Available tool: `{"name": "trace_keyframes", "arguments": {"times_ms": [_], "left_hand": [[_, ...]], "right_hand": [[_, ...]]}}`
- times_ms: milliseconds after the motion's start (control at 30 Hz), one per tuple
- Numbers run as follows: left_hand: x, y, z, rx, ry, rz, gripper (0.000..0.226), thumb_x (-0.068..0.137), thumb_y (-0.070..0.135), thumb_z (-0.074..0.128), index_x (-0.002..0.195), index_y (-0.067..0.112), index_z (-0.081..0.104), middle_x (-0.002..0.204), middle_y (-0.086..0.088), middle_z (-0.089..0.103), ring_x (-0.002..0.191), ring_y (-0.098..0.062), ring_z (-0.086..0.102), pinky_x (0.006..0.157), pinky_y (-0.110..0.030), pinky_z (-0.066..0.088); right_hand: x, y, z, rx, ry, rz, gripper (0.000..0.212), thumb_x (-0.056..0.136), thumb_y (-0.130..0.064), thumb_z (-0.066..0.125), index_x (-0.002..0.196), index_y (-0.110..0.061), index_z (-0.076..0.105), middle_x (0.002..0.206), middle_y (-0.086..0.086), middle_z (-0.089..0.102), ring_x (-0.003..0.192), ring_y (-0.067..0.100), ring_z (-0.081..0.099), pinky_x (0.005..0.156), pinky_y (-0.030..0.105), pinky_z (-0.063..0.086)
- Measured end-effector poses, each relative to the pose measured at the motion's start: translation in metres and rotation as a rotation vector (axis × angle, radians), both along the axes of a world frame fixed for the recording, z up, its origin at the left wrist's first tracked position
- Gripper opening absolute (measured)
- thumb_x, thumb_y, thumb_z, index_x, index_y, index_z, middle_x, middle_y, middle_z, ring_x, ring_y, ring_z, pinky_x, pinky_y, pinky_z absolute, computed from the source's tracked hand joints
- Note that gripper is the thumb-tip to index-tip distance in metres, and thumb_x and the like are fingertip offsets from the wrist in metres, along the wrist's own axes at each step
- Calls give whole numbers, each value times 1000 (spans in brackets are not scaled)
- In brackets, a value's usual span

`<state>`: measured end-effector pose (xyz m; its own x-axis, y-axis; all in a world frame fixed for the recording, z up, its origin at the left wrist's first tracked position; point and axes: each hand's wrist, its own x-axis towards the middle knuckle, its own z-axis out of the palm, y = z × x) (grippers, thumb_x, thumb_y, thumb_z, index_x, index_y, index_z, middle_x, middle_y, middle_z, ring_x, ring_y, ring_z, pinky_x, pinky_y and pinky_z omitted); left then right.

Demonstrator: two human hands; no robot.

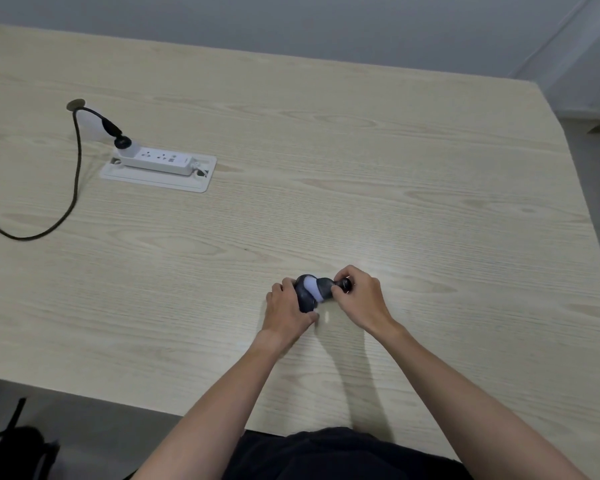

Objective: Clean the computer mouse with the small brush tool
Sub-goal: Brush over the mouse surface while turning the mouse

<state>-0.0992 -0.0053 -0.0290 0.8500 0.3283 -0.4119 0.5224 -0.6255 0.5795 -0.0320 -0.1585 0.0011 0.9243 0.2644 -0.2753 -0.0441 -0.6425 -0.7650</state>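
Note:
A dark grey computer mouse (pixel 305 299) rests on the light wooden table (pixel 361 168), partly covered by my left hand (pixel 286 310), which grips its left side. My right hand (pixel 361 299) holds a small dark brush tool (pixel 345 285). The brush's pale bristle head (pixel 314 287) lies on top of the mouse. Both hands touch each other's objects near the table's front middle. The underside and front of the mouse are hidden.
A white power strip (pixel 158 161) sits on a white plate at the back left, with a black plug and cable (pixel 75 174) trailing off the left edge. The table's front edge runs close to my body. A dark bag (pixel 18 448) lies on the floor at left.

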Motion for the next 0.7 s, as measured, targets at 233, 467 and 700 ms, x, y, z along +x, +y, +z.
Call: {"name": "trace_keyframes", "arguments": {"times_ms": [233, 467, 700], "left_hand": [[0, 6, 1, -26, 15, -24, 68, 65, 29, 82, 122, 16, 47, 116, -1, 47, 106, -19, 44, 87, -26, 40], [3, 13, 5, -40, 29, -40, 68, 60, 20, 84, 119, 14, 50, 110, 3, 48, 106, -19, 50, 88, -30, 49], [5, 17, 8, 37, 58, -167, 62, 66, 8, 71, 125, 17, 54, 116, -4, 52, 112, -24, 49, 90, -34, 48]], "right_hand": [[4, -5, 0, -1, -33, -70, 3, 88, -12, 65, 88, -15, 63, 77, -4, 64, 66, 9, 57, 59, 16, 44], [8, -5, 1, -60, -32, -20, 3, 90, -12, 62, 91, -15, 63, 81, -3, 64, 72, 12, 58, 63, 23, 46], [6, 0, 5, 57, 29, 1, 5, 88, -10, 66, 91, -12, 68, 84, -2, 66, 63, 4, 52, 57, 8, 42]]}}
